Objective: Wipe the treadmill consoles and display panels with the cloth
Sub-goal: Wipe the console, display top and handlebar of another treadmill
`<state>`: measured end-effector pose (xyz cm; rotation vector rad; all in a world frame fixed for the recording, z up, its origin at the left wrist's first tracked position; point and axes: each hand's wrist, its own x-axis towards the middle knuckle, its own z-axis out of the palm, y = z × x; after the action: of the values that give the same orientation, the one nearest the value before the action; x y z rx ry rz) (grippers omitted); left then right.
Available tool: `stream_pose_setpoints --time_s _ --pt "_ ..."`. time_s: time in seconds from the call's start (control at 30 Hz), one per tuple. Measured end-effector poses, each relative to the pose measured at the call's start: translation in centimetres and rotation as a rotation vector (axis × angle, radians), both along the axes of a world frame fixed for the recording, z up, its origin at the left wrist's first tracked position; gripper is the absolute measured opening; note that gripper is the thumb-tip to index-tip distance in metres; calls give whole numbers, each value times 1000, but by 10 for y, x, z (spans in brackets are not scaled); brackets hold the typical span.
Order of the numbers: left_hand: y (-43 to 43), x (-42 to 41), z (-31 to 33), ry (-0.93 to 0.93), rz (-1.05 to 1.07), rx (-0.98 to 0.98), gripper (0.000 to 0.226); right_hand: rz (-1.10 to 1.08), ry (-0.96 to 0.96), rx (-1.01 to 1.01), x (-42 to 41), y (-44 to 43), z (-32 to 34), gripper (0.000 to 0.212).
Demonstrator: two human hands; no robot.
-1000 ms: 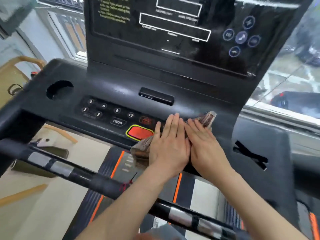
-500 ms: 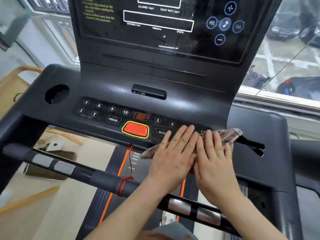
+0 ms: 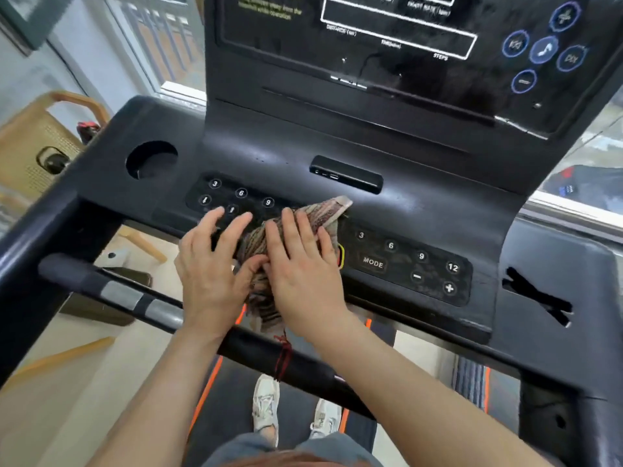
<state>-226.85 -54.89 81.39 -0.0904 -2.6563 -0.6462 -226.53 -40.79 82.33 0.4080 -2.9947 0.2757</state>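
A striped brown cloth (image 3: 325, 212) lies bunched on the middle of the black treadmill console (image 3: 269, 153), covering the red stop button. My left hand (image 3: 210, 264) presses flat on the cloth's left side, fingers spread over the left keypad (image 3: 236, 193). My right hand (image 3: 300, 264) lies flat on the cloth's middle, beside the left hand. The right keypad (image 3: 411, 264) with MODE, plus and minus keys is uncovered. The dark display panel (image 3: 387, 38) rises behind the console, with round blue media buttons (image 3: 542, 48) at its right.
A round cup holder (image 3: 151, 159) sits at the console's left, a taped slot (image 3: 536, 298) at its right. A black handlebar (image 3: 135, 298) with silver sensors crosses below my hands. A red safety cord (image 3: 283, 357) hangs from the bar. A wooden chair (image 3: 37, 139) stands left; windows behind.
Both hands slid the cloth from the right keypad leftward to the console's middle, now covering the red button. My left fingers spread apart over the left keypad.
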Motion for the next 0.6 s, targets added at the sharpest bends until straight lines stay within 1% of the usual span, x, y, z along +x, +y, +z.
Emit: stream_pose_setpoints --time_s 0.07,0.1,0.13,0.2,0.27,0.33,0.4,0.5,0.53,0.6 --pt "-21 -8 0 8 60 77 52 58 -40 -33 -14 -25 4 54" --pt "-25 -10 1 2 89 121 47 80 -76 -42 -19 -32 5 55" --pt "-23 -11 3 -27 116 166 38 93 -96 -40 -21 -33 5 56" --pt "-5 -5 3 -103 122 223 15 110 -63 -24 -17 -18 5 56" --pt "22 5 0 -103 58 231 5 101 -68 -74 -6 9 5 57" --pt "55 17 -2 -94 -49 246 2 61 -70 -96 8 41 4 55" --pt "91 31 1 -114 -141 212 7 -25 -43 -74 29 78 1 65" --pt "136 44 6 -98 -274 113 11 -133 -69 -13 67 128 1 77" --pt "146 47 8 -91 -319 76 11 -152 -61 6 78 139 1 76" --pt "157 50 9 -84 -399 28 11 -185 -28 17 93 150 2 67"
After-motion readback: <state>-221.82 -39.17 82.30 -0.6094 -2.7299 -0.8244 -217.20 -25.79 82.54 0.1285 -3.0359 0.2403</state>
